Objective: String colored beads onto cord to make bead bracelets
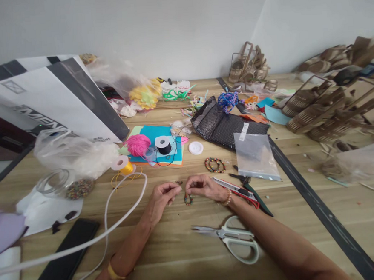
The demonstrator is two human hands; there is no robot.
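My left hand and my right hand meet over the middle of the wooden table. Both pinch with fingertips close together. A small loop of coloured beads hangs between them, just above the wood. Each hand seems to grip a thin cord end of that loop. A finished beaded bracelet lies a little beyond my right hand. White-handled scissors lie open near my right forearm.
A black cord spool, pink yarn, a yellow spool and a white lid sit beyond my hands. A bead jar lies left. Pliers, a clear bag, a black mesh pouch and wooden baskets are right.
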